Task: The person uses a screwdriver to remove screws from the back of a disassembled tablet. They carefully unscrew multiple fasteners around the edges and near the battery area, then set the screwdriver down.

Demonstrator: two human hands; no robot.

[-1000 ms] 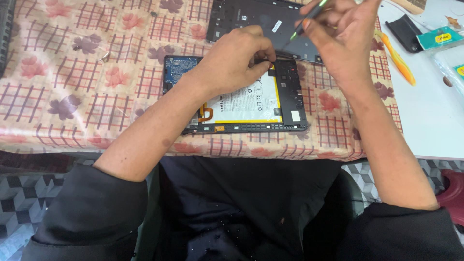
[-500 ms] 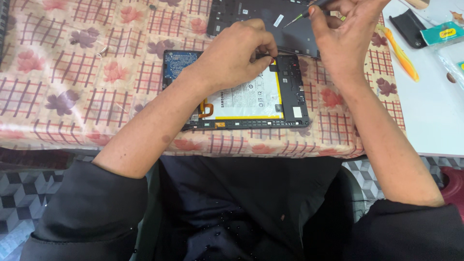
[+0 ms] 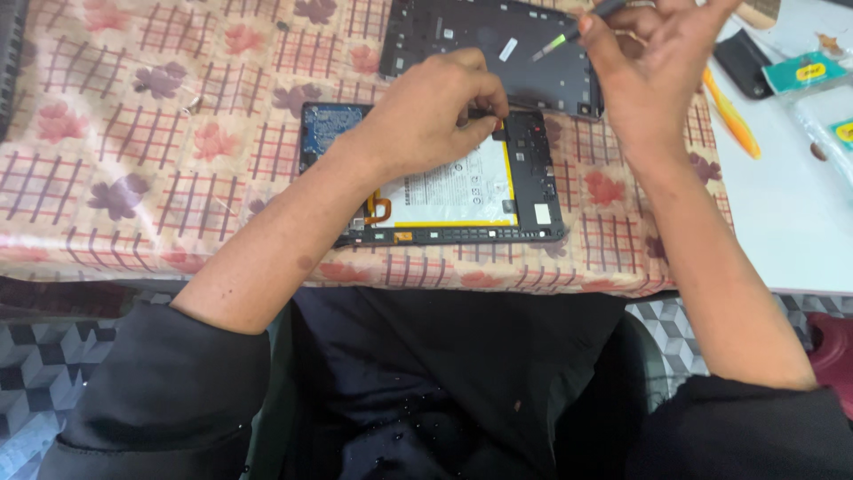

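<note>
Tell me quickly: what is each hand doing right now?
Left hand: fingers pinched on a small part at the top edge of the opened tablet.
Right hand: closed on a thin green-tipped tool.

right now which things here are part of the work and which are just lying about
In use: opened tablet under left hand; screwdriver in right hand; removed back cover.

Lying about: orange pry tool; black case; packets.

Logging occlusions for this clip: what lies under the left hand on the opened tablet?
The left hand covers the opened tablet's upper middle. Around it show the white battery and blue circuit board; whatever its fingertips pinch is hidden.
</note>
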